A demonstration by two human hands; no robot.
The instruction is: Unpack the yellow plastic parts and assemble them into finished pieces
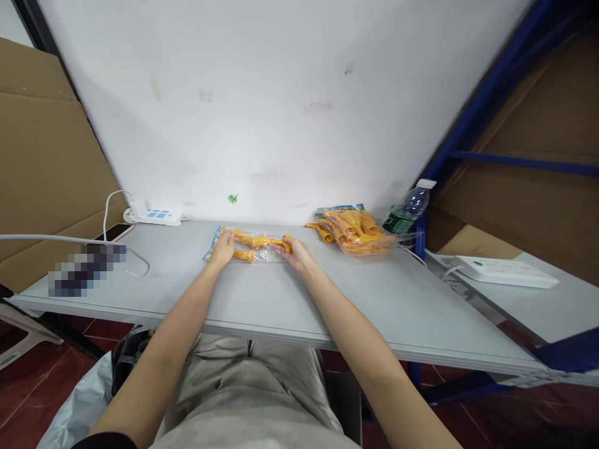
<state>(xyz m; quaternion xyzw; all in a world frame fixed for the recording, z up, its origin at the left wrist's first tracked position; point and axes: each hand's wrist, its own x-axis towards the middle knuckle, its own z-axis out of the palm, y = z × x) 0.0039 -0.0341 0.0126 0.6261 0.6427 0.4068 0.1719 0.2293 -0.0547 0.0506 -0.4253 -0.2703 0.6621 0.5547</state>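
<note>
A clear plastic bag [256, 247] with orange toy pieces inside lies on the grey table [262, 299] near the wall. My left hand [223, 247] rests on the bag's left end, by its coloured header card, fingers closed on it. At the bag's right end my right hand [296, 251] pinches an orange piece. A pile of more bagged orange toys [356, 229] sits to the right of my right hand.
A water bottle [406, 211] lies tilted at the table's back right. A white power strip [156, 216] and a phone [113, 232] sit at the back left, with a white cable. A second table with another power strip [503, 270] stands to the right. Cardboard leans on both sides.
</note>
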